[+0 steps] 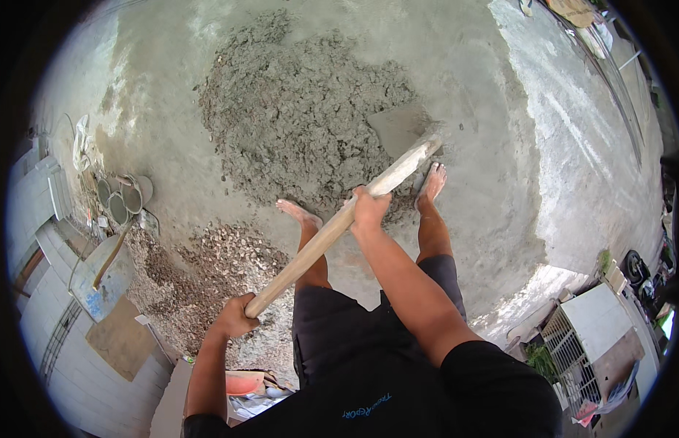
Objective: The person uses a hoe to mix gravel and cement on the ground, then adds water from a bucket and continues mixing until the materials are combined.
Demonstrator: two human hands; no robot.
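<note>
Across the concrete floor in the head view, a long-handled tool slants from near left to far right, its far end at the right edge of a heap of wet grey mix. Its wooden handle is thick and straight, and should feel stiff and sturdy. Most of the weight probably sits at the far end, where the flat blade lies against the heap, coated in similar grey; any load of mix would likely make it heavy and tiring to lift. The pale, smeared stretch of wood near the blade may be gritty or slick, so the cleaner wood further back seems the better hold, with two grips set well apart for leverage. The heap itself looks dense, lumpy and soft, likely sticky.

The left hand is closed around the near end of the handle, over the gravel. The right hand is wrapped around the handle further up, fingers curled in, between the left hand and the blade. The blade lies beyond the right hand, near the right foot.
</note>
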